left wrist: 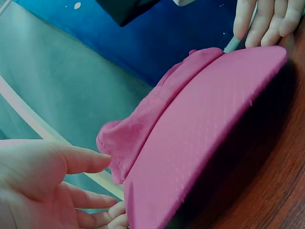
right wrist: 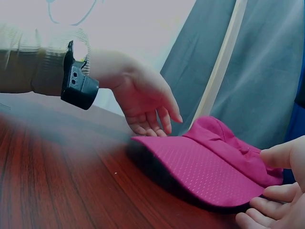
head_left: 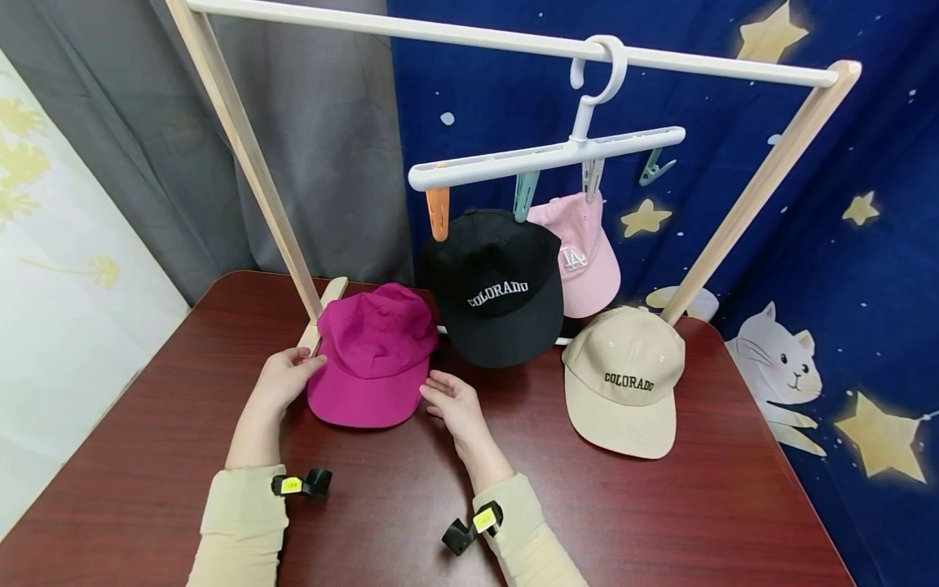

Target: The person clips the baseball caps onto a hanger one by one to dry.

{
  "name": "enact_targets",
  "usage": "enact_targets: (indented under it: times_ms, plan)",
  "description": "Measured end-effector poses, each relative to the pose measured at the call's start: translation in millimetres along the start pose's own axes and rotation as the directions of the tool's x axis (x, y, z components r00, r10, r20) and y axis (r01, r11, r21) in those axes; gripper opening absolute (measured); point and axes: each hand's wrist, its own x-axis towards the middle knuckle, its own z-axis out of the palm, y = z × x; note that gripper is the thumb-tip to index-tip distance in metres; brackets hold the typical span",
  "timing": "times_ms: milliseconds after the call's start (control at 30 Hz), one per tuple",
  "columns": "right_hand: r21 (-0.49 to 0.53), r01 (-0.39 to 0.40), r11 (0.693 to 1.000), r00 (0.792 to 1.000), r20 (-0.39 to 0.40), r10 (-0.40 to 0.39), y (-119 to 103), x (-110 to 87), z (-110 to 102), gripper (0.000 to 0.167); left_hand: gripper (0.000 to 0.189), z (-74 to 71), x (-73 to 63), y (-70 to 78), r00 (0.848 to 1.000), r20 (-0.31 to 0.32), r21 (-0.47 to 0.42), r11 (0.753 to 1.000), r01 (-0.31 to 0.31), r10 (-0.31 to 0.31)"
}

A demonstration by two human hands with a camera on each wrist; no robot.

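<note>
A magenta cap [head_left: 374,350] sits on the table with its brim toward me. My left hand [head_left: 282,379] is at its left side, the thumb at the edge of the crown and the fingers loosely bent beside the brim. On the opposite side, my right hand [head_left: 458,408] has its fingertips close to the brim's right edge. In the right wrist view, the thumb of that hand [right wrist: 281,186] is by the crown and its fingers lie near the brim. Neither hand is curled round the cap [left wrist: 190,129]; whether the fingertips touch it is hard to tell.
A white hanger [head_left: 543,155] hooks over the rack's bar [head_left: 440,31]. Below it hang a black cap [head_left: 499,261] and a pink cap [head_left: 583,269]. A teal clip [head_left: 655,167] at the right end holds nothing. On the table's right lies a beige cap [head_left: 623,383].
</note>
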Motion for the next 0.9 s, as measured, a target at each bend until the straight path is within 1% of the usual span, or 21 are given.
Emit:
enact_targets:
  times_ms: [167,200,433,533,600,700,800,900]
  plan:
    - [-0.003,0.022,1.0,1.0,-0.022,-0.022,0,0.0,0,0.046,0.059,-2.4,0.3,-2.5,1.0,0.007,0.001,1.0,-0.003,0.003]
    - [0.004,0.027,1.0,0.999,-0.028,-0.026,4,2.4,-1,0.046,0.058,-2.7,0.3,-2.8,1.0,0.009,0.001,1.0,-0.005,0.005]
    - [0.112,0.046,0.993,0.999,-0.028,-0.043,4,1.7,-1,0.049,0.048,-5.0,-0.4,-4.7,0.999,0.023,-0.017,0.999,-0.036,0.036]
    - [0.124,0.06,0.99,0.998,-0.043,-0.055,4,1.9,-1,0.05,0.044,-6.1,-0.9,-5.9,0.999,0.035,-0.03,0.999,-0.038,0.039]
    - [0.124,0.065,0.99,0.997,-0.057,-0.058,4,1.5,-1,0.049,0.042,-6.9,-0.8,-6.9,0.998,0.054,-0.047,0.998,-0.035,0.038]
    - [0.093,0.07,0.993,0.995,-0.081,-0.063,3,0.1,0,0.048,0.042,-8.1,-0.2,-8.6,0.995,0.097,-0.071,0.997,-0.031,0.038]
    - [0.081,0.074,0.994,0.993,-0.099,-0.066,3,-0.6,0,0.047,0.042,-9.6,0.4,-10.5,0.988,0.146,-0.103,0.994,-0.033,0.048]
    - [0.098,0.064,0.993,0.993,-0.107,-0.053,3,-0.6,1,0.046,0.043,-10.9,1.3,-12.7,0.981,0.186,-0.126,0.991,-0.037,0.06]
